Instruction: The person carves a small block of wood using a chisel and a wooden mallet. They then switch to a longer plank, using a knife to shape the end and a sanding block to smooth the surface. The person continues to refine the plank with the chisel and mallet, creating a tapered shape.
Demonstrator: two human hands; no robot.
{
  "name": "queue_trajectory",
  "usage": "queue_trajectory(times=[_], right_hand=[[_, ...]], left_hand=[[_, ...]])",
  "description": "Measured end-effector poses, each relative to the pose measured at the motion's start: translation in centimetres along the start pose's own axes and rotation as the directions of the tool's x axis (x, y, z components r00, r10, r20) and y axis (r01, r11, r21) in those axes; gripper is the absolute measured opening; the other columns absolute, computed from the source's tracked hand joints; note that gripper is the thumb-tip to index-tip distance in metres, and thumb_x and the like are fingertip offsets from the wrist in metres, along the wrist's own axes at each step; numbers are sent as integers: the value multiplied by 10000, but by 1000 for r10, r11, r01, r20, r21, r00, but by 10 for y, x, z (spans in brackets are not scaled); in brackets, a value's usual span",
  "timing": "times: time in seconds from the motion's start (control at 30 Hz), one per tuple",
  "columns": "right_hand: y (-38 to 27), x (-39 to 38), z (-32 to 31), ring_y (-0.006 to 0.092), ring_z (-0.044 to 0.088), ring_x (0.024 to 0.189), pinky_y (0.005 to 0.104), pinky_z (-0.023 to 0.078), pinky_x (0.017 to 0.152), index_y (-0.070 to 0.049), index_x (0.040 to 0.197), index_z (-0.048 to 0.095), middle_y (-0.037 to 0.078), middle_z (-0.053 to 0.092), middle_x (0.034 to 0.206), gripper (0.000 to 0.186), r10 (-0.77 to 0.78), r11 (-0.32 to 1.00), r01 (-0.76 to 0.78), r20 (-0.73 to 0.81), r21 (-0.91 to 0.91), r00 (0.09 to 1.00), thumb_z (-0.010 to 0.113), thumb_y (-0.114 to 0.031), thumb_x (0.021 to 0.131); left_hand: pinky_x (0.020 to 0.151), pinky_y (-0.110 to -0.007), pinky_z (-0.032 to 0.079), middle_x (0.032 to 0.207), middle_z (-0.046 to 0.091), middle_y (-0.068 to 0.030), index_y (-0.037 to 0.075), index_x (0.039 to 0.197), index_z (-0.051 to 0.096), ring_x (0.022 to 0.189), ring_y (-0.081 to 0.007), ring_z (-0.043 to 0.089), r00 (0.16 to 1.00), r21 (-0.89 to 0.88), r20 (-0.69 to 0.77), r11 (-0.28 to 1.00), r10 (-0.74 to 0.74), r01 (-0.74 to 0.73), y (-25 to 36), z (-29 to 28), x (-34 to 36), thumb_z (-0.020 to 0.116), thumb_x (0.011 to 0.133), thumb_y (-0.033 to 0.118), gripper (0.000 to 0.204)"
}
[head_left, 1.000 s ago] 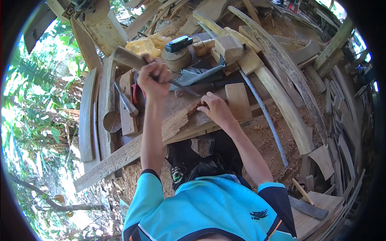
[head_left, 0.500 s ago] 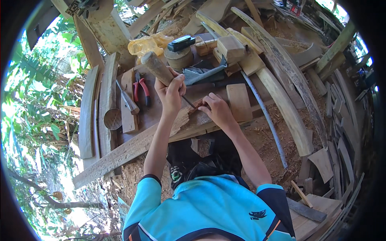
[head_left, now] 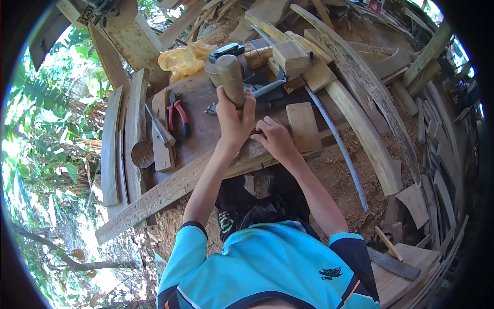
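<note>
My left hand [head_left: 235, 117] is closed around the thick wooden handle of a chisel [head_left: 231, 80]. The handle stands up above the fist, and the blade is hidden behind the hand. Just to the right, my right hand [head_left: 278, 138] has its fingers pinched on a small reddish-brown wood piece [head_left: 256, 132], mostly covered by the fingers. Both hands are over the front of the workbench [head_left: 198, 116]. A long rough plank [head_left: 170, 198] runs along its near edge, below my wrists.
Left on the bench lie red-handled pliers [head_left: 179, 116], a pointed tool with a wooden handle [head_left: 160, 127] and a wood block [head_left: 164, 154]. A pale block [head_left: 303, 126] sits right of my right hand. Behind are a yellow plastic bag [head_left: 185, 59] and curved timbers [head_left: 360, 129].
My left hand has moved right, closer to my right hand, and the chisel has swung from a leftward slant to nearly upright. The blade, seen before, is now hidden. My right hand stays about in place.
</note>
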State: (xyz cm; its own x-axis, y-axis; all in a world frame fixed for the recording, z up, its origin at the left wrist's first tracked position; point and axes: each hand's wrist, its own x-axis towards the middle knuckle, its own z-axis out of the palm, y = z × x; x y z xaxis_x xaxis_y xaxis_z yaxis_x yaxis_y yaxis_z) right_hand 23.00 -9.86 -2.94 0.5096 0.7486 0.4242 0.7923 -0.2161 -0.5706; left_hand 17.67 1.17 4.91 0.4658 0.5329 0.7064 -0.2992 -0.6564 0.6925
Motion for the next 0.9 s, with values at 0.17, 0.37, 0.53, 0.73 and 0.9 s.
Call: queue_trajectory(times=[0.17, 0.37, 0.53, 0.73, 0.9], right_hand=[[-5, -4, 1, 278, 549, 894, 389, 458, 750, -43, 835, 517, 94, 554, 855, 234, 55, 992, -57, -15, -110, 998, 672, -190, 738], [-27, -35, -60, 328, 464, 1108, 427, 407, 901, -92, 1141, 491, 155, 476, 1182, 451, 85, 872, -151, -160, -465, 983, 670, -219, 747], [-12, -74, -61, 361, 404, 1174, 443, 418, 914, -145, 1233, 449, 183, 353, 1311, 513, 194, 724, -149, -8, -674, 981, 635, -254, 768], [-36, -19, -118, 256, 586, 917, 338, 457, 824, -79, 1102, 530, 154, 596, 936, 398, 433, 879, -410, 45, -245, 900, 609, -123, 715], [-68, 30, -187, 110, 538, 785, 250, 432, 676, -20, 929, 567, 51, 601, 837, 231, 74, 933, 99, -454, 345, 888, 612, -110, 721]], left_hand=[[540, -297, 421, 651, 564, -106, -6, 878, 424, 563, -161, 537, 1000, 71, -8, 997, -13, 14, 3, 9, 0, 596, 830, 108, 212], [533, -273, 415, 643, 550, -100, -10, 861, 414, 571, -130, 517, 997, 28, -72, 999, -17, 19, -4, 0, -2, 588, 830, 102, 209], [540, -363, 444, 683, 581, -183, -21, 935, 384, 600, -341, 596, 999, 27, -34, 1000, 6, -5, -2, -1, -5, 588, 829, 112, 266], [531, -372, 438, 673, 570, -183, -22, 962, 382, 592, -335, 590, 999, 77, -30, 997, 28, -25, 0, 0, -6, 590, 833, 120, 283], [532, -380, 442, 682, 572, -185, -22, 987, 380, 569, -337, 581, 1000, 61, 5, 998, -3, 3, 3, -6, -6, 580, 841, 116, 284]])
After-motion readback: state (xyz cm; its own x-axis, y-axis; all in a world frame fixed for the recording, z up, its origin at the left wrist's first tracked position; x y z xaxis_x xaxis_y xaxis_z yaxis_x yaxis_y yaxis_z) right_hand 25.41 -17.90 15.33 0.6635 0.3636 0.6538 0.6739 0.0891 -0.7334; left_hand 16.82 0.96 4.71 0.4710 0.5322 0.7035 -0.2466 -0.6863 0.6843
